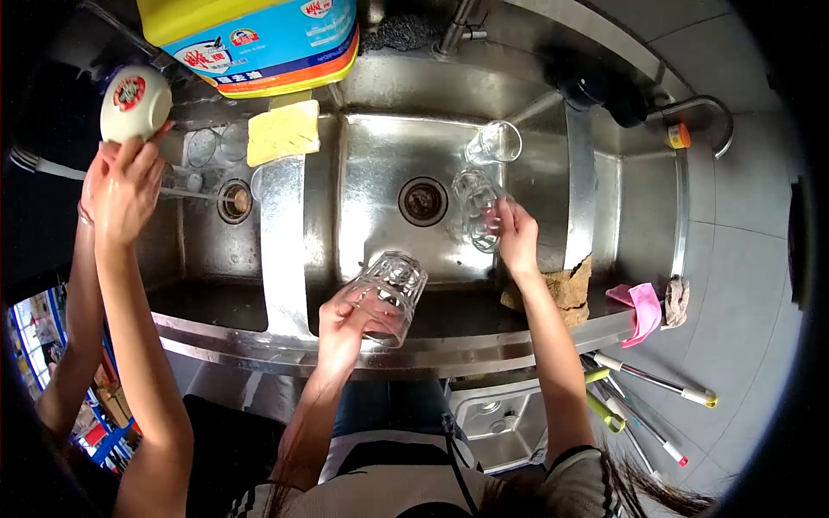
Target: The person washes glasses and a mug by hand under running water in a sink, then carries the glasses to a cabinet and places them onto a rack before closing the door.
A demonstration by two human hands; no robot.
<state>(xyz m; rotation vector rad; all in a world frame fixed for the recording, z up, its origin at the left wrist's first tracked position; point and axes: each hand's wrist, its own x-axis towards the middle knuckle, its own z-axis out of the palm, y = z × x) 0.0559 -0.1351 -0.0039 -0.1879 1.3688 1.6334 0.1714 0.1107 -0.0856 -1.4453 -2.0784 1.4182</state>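
Clear faceted glass tumbler (401, 289), clasped by the curled left hand (341, 324) above the front steel rim (484, 354); clear glass vessel (473, 207), held in the nearly closed right hand (520, 237) over the middle stainless-steel basin (380, 233). Round drain (423, 201) between the hands; clear drinking glass (496, 142) just beyond the vessel. Steel dividers (283, 242) bound the basin's sides.

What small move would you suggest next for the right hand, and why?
Perhaps the right hand should ease its held glass slightly toward the person, away from the far glass: the two look very close, possibly touching, and the left hand has its own tumbler to hold.
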